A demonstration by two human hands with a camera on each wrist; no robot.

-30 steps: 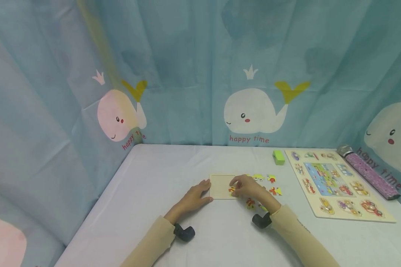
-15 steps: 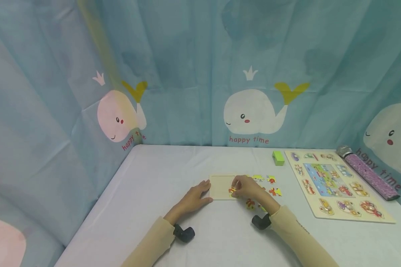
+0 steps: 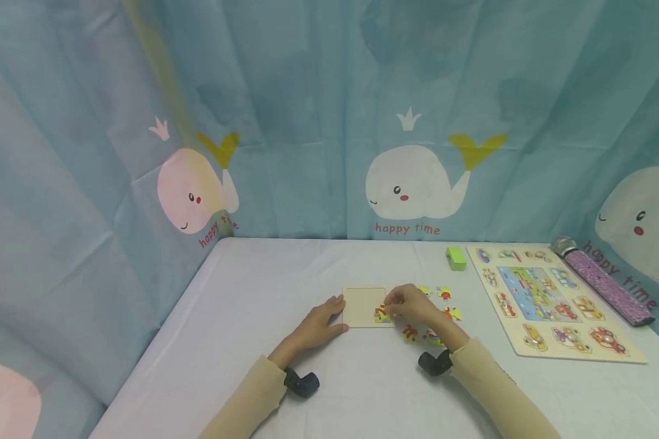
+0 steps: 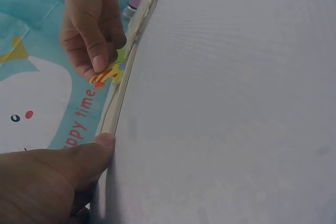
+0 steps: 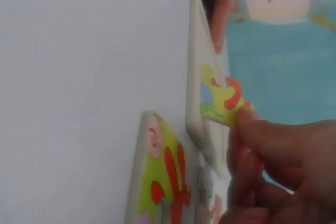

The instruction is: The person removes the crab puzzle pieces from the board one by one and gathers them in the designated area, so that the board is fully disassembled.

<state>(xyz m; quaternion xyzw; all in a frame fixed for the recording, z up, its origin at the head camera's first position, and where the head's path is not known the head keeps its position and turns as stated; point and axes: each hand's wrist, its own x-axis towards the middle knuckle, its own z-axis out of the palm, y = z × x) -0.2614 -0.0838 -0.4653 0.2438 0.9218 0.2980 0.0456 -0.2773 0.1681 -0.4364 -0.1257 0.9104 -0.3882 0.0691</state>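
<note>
A shallow wooden puzzle frame [image 3: 364,306] lies flat on the table with bare wood on its left. My left hand [image 3: 318,323] rests at the frame's left edge, its thumb by the near corner and its fingers farther up that side. My right hand [image 3: 409,303] pinches a yellow jigsaw piece [image 5: 223,98] with red and blue print by its right edge, between thumb and fingers. This piece sits over the frame's near right corner and looks tilted in the right wrist view. A yellow-green jigsaw piece with red shapes [image 5: 173,177] lies just outside the frame.
Several loose jigsaw pieces, among them a red-printed piece [image 3: 410,333], lie under and around my right forearm. Farther right are a green block [image 3: 456,258], a large knob puzzle board [image 3: 587,332] and a pink glittery microphone [image 3: 609,280]. A whale-print curtain [image 3: 285,152] hangs behind the table.
My right hand has shifted slightly right, its fingers now at the piece's right edge, so more of the piece shows. My left hand stays at the frame's edge.
</note>
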